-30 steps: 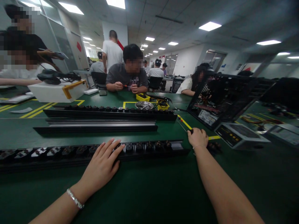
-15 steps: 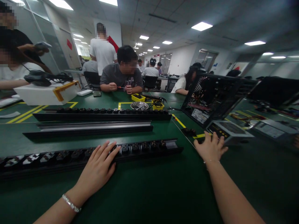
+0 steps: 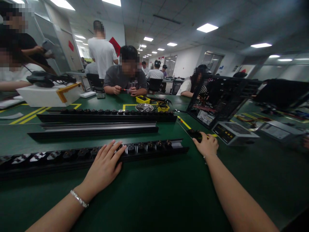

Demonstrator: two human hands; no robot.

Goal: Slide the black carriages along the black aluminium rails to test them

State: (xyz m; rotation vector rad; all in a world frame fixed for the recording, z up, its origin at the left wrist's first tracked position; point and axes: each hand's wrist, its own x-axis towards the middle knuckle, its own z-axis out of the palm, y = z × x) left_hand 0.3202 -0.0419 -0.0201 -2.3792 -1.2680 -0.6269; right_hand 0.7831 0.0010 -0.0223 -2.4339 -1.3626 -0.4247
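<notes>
My left hand (image 3: 105, 167) lies flat, fingers spread, across a long black channel strip (image 3: 178, 149). Along this strip sits a row of black modules (image 3: 141, 147) with metal pins, partly covered by my fingers. My right hand (image 3: 207, 145) is at a small dark part (image 3: 195, 134) on the green table, its thumb and fingers apart beside it. Whether the fingertips touch the part is hard to see. Farther back lie an empty metal-lined strip (image 3: 101, 126) and another black strip (image 3: 108, 118) filled with modules.
To the right stand an open computer case (image 3: 207, 118) and a power supply unit (image 3: 234, 132). A metal bowl (image 3: 144, 107) and yellow bins (image 3: 142, 100) lie at the back. Across the table, a person (image 3: 125, 75) holds a screwdriver. A white box (image 3: 45, 96) is at left.
My right hand has moved left, from in front of the power supply unit to the small dark part. My left hand has stayed on the strip.
</notes>
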